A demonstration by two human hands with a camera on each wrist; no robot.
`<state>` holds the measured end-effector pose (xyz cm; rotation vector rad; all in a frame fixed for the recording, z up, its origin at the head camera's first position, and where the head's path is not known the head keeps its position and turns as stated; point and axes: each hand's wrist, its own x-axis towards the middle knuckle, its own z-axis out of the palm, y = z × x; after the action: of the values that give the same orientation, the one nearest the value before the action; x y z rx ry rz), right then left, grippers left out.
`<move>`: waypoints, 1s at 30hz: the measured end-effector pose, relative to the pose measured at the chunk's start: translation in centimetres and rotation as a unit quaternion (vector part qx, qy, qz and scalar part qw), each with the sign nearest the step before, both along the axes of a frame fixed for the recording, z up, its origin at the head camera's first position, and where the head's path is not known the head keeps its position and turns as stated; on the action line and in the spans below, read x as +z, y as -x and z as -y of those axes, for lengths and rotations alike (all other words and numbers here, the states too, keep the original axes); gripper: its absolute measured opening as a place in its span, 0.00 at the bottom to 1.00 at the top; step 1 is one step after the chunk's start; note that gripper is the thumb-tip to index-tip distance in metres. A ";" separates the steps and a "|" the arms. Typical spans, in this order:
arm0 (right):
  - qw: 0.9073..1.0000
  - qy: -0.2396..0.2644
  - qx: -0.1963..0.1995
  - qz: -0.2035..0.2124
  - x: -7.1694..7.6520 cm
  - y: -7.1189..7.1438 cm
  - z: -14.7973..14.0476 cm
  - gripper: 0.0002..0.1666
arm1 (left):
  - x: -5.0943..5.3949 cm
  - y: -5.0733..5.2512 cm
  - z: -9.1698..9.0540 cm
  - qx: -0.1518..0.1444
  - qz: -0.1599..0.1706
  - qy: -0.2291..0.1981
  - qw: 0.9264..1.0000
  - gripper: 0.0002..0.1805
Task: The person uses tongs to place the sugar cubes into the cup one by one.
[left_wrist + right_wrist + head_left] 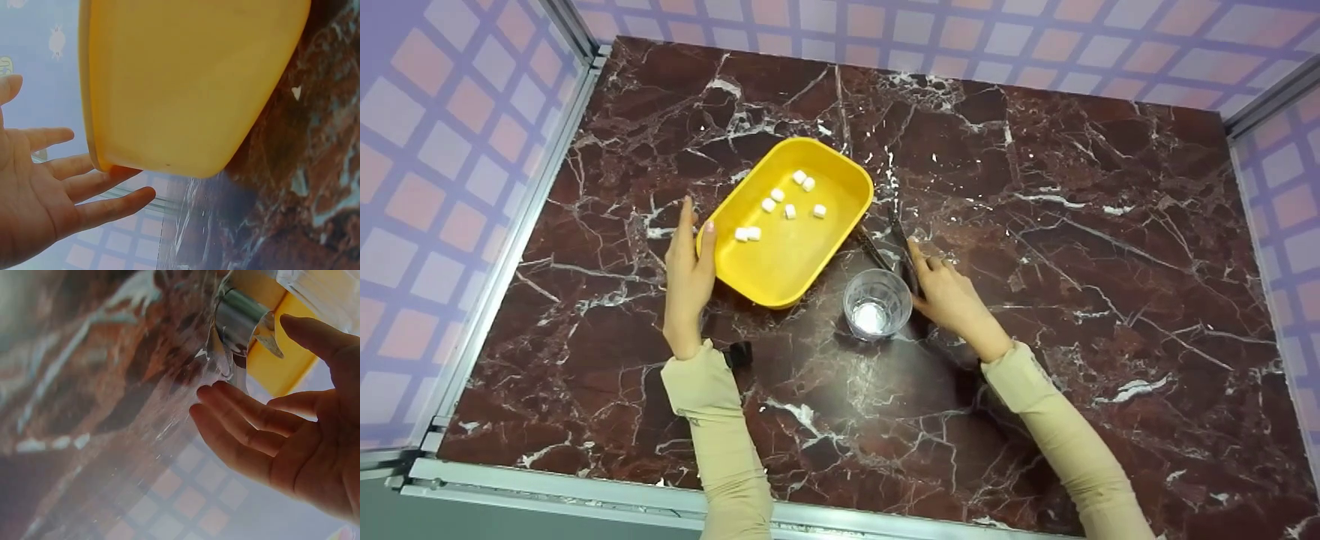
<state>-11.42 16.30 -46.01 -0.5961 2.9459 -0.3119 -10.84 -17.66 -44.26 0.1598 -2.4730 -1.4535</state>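
We saw the marbled counter [1072, 315] carrying the yellow tub [772, 262] toward ten o'clock of its middle. The left hand [688, 274] stood at the tub's eight o'clock, its grip spread apart, fingers straight, thumb at the rim. At four o'clock, the right hand [949, 296] reached inward, its grip also apart, fingers extended near metal tongs [902, 240]. We found a clear cup [877, 304] at that hand's nine o'clock and small white pieces [790, 211] inside the tub.
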 end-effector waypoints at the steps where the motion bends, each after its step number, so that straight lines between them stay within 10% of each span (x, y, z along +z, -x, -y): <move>1: 1.000 -0.006 0.003 0.003 0.1 0.1 0.1 0.46 | 0.0 0.0 0.0 -0.001 0.000 0.000 1.000 0.29; 16: 0.993 -0.085 0.029 0.074 0.8 2.2 1.3 0.50 | 0.1 0.0 -0.1 -0.009 0.005 -0.006 1.000 0.29; 30: 0.993 0.007 0.097 0.059 0.9 2.9 -0.8 0.43 | 0.4 -0.2 -0.2 -0.015 0.026 -0.008 1.000 0.29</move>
<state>-14.28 17.11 -45.07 -0.8294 2.7470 -0.3364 -10.69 -17.50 -43.91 0.1654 -2.5149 -1.5007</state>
